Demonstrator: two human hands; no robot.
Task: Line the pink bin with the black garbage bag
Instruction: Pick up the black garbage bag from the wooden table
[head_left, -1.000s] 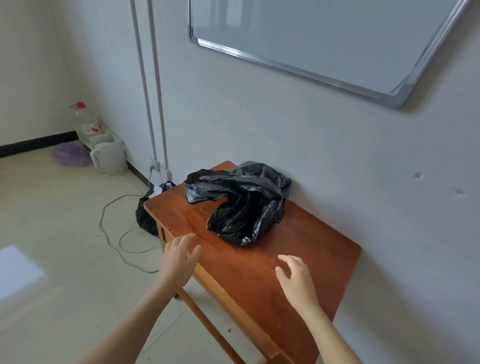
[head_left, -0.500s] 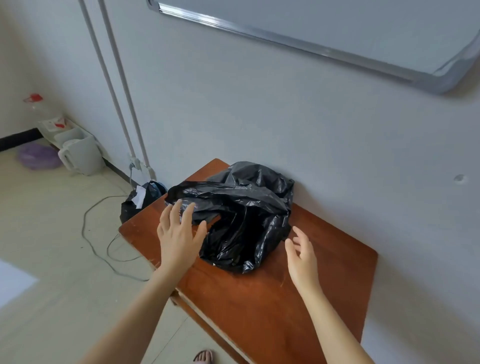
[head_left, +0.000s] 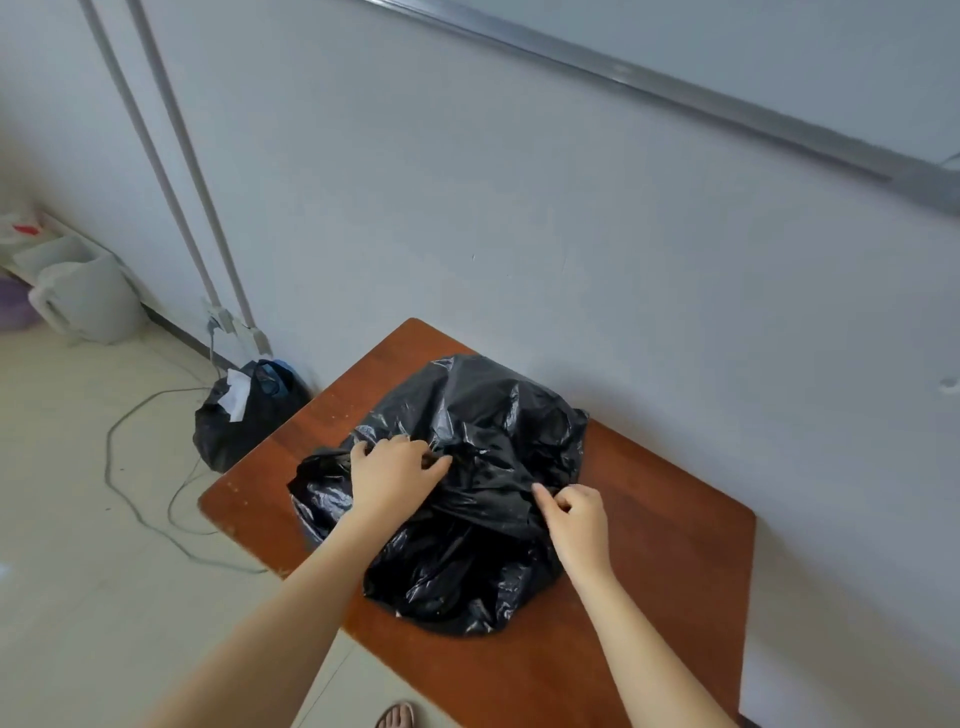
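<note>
A crumpled black garbage bag lies heaped on a brown wooden table that stands against the wall. My left hand rests on the bag's left top, its fingers curled into the plastic. My right hand pinches a fold of the bag at its right side. Whatever lies under the bag is hidden. No pink bin shows in view.
A second, filled black bag sits on the floor left of the table beside a loose grey cable. A white jug stands by the wall at the far left. Two pipes run up the wall. A whiteboard edge hangs above.
Both hands have moved forward from the table's near side onto the bag and closed on its plastic. The camera has come closer and tilted down.
</note>
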